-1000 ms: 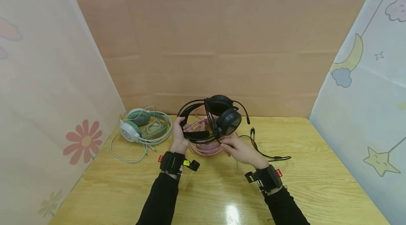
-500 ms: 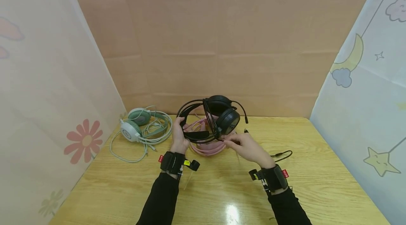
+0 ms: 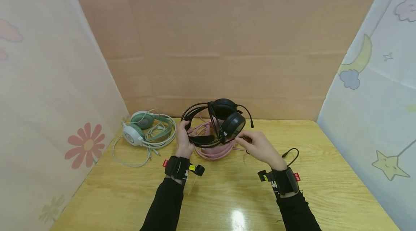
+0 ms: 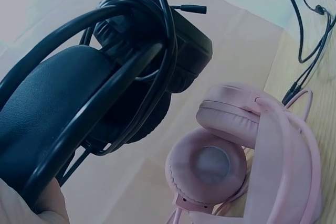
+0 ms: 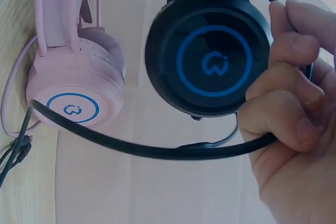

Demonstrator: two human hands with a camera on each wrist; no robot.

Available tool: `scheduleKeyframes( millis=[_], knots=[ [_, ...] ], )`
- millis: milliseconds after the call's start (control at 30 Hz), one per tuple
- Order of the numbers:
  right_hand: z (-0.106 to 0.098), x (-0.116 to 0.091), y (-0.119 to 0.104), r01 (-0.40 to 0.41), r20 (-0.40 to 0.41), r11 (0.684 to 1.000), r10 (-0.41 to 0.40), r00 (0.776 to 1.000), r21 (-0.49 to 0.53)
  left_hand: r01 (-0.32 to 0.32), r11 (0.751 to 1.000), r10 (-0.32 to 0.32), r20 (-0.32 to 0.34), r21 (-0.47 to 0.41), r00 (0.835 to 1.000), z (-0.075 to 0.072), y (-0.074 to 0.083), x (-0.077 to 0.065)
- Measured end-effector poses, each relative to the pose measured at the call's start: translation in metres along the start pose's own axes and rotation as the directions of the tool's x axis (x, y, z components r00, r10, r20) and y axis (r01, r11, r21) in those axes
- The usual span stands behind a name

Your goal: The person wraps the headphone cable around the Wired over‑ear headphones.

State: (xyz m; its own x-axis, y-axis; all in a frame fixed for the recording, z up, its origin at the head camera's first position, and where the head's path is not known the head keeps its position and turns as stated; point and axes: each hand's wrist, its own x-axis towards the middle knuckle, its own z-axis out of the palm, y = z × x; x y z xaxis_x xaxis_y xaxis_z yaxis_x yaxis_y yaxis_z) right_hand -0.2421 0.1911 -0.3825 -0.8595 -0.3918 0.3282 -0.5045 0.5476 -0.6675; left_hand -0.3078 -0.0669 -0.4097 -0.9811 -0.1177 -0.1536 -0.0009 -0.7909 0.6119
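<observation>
My left hand (image 3: 184, 142) grips the headband of a black headset (image 3: 233, 125), holding it up over the table. Loops of black cable are wound round the band and ear cups, and a thin mic boom sticks out to the right. In the right wrist view my right hand (image 5: 294, 98) pinches the headset's black cable (image 5: 152, 151) between thumb and forefinger, the other fingers curled over it, close beside the ear cup with a blue ring. In the left wrist view, pink headphones (image 4: 207, 166) lie below the black headset, which partly hides them in the head view.
White and green headphones (image 3: 132, 135) with a coiled pale cable lie at the back left of the wooden table (image 3: 214, 195). The black cable's loose end (image 3: 294, 155) curves right of my right hand. A brown paper wall (image 3: 208, 43) stands behind.
My right hand has moved right, away from the black headset, with the cable in its fingers. The cable's loose end has shifted and bent up. My left hand and the headset stay nearly still.
</observation>
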Motion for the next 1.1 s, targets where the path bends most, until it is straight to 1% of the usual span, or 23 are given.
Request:
scheduleKeyframes(
  millis=[100,267,367,633,767,867,1000,1100],
  knots=[
    [-0.003,0.000,0.001,-0.003,-0.001,1.000,0.003,1.000,0.011,-0.013,1.000,0.012,0.005,0.023,1.000,0.001,-0.001,0.000],
    [-0.009,0.005,0.002,-0.056,0.064,0.997,0.053,0.997,0.049,-0.028,0.998,0.028,0.002,0.054,1.000,0.001,-0.003,-0.002],
    [-0.015,0.010,0.001,-0.064,0.089,0.995,0.058,0.994,0.072,-0.033,0.998,0.033,0.003,0.059,0.999,0.000,-0.005,-0.002],
    [-0.031,0.024,-0.006,0.013,0.128,1.000,-0.016,0.992,0.025,-0.059,0.995,0.059,-0.005,0.078,0.998,0.000,-0.007,-0.002],
    [-0.034,0.028,-0.012,0.035,0.170,0.999,-0.037,0.985,0.015,-0.074,0.992,0.076,-0.023,0.099,0.997,0.000,-0.008,-0.001],
    [-0.034,0.030,-0.016,0.039,0.199,0.999,-0.045,0.979,0.034,-0.082,0.990,0.086,-0.033,0.112,0.996,0.001,-0.009,0.000],
    [-0.036,0.035,-0.017,0.055,0.182,0.998,-0.057,0.982,0.016,-0.081,0.989,0.086,-0.031,0.127,0.996,0.002,-0.010,0.000],
    [-0.041,0.041,-0.017,0.099,0.160,0.994,-0.090,0.983,-0.053,-0.073,0.988,0.075,-0.012,0.137,0.997,0.004,-0.011,-0.001]
  ],
)
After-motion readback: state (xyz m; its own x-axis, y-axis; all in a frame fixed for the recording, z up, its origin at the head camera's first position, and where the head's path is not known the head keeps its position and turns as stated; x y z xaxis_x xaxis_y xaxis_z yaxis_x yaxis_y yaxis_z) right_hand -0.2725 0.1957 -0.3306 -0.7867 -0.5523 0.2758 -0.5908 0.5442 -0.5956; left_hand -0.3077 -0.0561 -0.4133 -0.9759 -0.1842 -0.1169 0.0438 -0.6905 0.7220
